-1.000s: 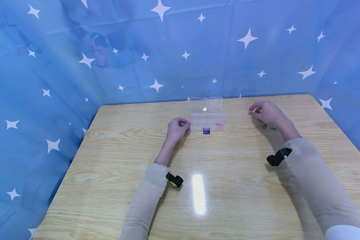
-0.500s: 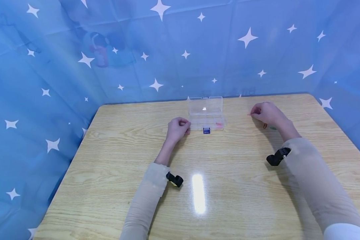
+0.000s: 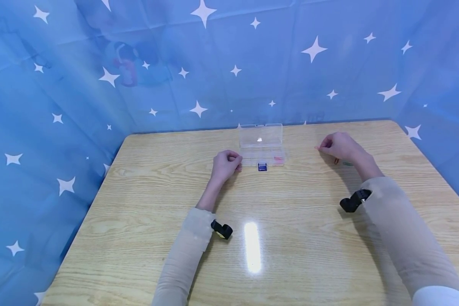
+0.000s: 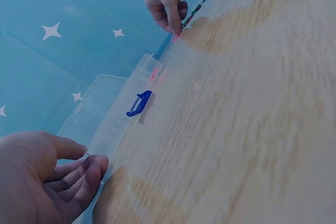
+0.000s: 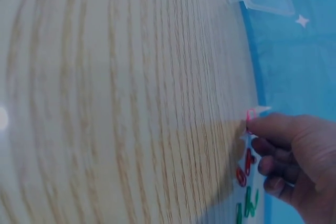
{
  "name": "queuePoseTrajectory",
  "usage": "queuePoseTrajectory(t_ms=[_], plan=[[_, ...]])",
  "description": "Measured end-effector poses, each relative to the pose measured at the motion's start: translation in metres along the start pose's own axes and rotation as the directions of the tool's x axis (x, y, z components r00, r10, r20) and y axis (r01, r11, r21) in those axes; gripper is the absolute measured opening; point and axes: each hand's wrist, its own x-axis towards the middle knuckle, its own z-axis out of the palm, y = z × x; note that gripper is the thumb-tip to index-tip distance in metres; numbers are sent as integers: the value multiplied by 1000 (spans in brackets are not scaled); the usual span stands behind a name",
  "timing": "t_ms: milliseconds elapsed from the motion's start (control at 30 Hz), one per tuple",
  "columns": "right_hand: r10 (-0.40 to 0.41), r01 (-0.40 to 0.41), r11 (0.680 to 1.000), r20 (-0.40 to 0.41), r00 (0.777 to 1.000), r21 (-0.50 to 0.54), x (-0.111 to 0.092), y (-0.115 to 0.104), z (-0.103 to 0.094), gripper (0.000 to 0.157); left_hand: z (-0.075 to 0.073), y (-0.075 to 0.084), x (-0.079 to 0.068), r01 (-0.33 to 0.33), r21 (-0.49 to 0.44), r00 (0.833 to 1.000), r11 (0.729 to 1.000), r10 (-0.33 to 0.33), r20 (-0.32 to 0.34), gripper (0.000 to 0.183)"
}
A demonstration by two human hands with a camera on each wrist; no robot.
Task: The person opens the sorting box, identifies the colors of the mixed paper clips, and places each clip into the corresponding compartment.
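A clear plastic compartment box [image 3: 258,156] stands on the table with its lid [image 3: 261,135] raised at the back and a blue latch [image 3: 262,167] at its front. Pink paper clips [image 3: 278,159] lie in its front right compartment. My left hand [image 3: 225,165] grips the box's left end between thumb and fingers. Right of the box, my right hand [image 3: 340,145] pinches a pink paper clip [image 5: 250,115] by one end, close over the table. Beneath that hand lie red paper clips [image 5: 241,177] and green paper clips [image 5: 247,203], partly hidden by it in the head view.
The wooden table [image 3: 168,182] ends at the back against a blue curtain [image 3: 168,51] with white stars. A small black camera [image 3: 222,230] sits on the left wrist and another black camera [image 3: 353,201] on the right. Light reflects off the table's middle.
My right hand has shifted slightly, and the pink paper clip now sticks out from its fingertips toward the box. My left hand has stayed at the box's end.
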Motion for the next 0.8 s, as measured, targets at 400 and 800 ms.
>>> queuePoseTrajectory(t_ms=[400,800], plan=[[-31,31,999,-17,999,12,-4,-8,-1,23,0,0,0,0,0,1000,1000,0,1,14],[-113,111,993,-62,992,-31,-6,-31,0,15,0,0,-1,-12,12,1000,1000,12,-3,15]])
